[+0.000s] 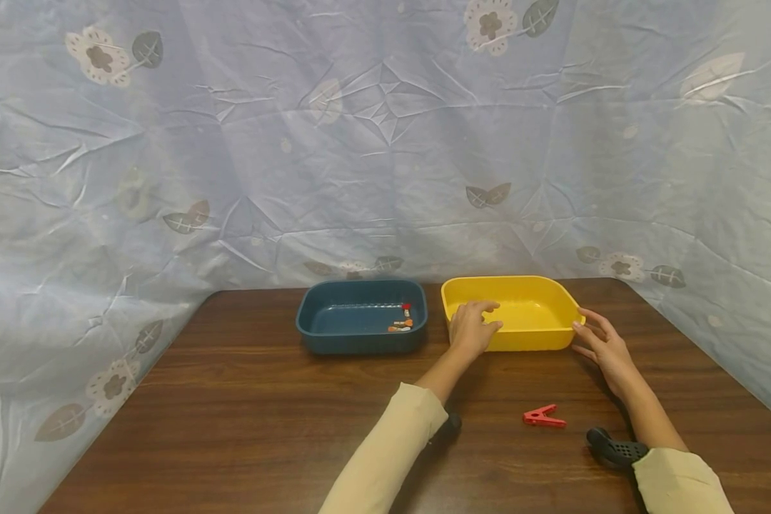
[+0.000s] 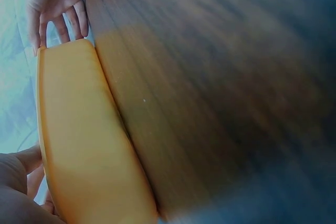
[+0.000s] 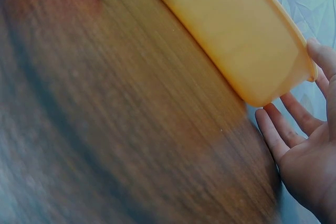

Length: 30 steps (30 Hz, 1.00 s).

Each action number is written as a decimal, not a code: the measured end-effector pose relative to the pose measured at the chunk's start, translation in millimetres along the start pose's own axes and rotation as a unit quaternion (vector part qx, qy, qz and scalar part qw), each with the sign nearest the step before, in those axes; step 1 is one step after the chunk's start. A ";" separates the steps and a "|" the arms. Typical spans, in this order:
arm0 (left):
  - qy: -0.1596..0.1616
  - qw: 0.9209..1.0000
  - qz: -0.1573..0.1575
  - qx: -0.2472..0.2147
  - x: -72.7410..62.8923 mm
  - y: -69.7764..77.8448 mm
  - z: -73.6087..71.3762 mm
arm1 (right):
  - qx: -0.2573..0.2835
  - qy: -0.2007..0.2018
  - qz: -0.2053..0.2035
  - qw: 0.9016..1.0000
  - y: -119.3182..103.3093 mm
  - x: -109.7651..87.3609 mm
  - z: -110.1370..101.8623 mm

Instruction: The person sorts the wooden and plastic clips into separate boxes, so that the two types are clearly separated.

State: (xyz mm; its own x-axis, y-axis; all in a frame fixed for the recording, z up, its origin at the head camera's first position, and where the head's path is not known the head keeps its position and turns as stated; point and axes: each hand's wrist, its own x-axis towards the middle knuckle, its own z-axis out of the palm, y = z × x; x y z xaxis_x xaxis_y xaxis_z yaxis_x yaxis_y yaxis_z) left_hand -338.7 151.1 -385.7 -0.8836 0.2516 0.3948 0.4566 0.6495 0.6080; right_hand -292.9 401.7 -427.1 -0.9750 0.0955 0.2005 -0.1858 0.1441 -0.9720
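Observation:
A yellow bin stands toward the back right of the wooden table. My left hand is over its left front corner, thumb and index finger spread apart; the lower fingers are partly hidden. In the left wrist view, the left thumb lies near the rim. My right hand is at the bin's right end, fingers extended. In the right wrist view, the right thumb is at the rim and the other fingers reach toward the end wall. A red clothespin lies in front of the bin.
Left of the yellow bin is a dark blue bin with several small red, orange and white pieces at its right side. Black straps sit near both wrists. A floral curtain hangs behind the table.

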 end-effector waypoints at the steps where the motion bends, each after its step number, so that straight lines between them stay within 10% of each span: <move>1: 0.000 1.000 0.002 -0.001 0.1 -0.1 -0.1 | -0.002 0.000 0.001 1.000 -0.2 -0.1 -0.1; 15: -0.006 0.990 0.099 -0.100 -7.9 -5.2 -8.9 | -0.001 0.004 0.007 1.000 -0.4 -0.6 0.1; 30: -0.042 0.970 0.127 -0.205 -55.7 13.1 -16.2 | -0.010 0.002 0.005 1.000 -2.3 -1.9 0.3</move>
State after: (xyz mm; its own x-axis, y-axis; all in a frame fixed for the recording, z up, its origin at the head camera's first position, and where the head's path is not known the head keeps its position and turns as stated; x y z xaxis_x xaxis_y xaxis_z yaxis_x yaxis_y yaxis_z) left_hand -281.9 134.0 -388.6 -0.7346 0.4348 0.5208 0.6484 0.2240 0.7276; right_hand -290.7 400.9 -425.4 -0.9762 0.1018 0.1913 -0.1735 0.1618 -0.9715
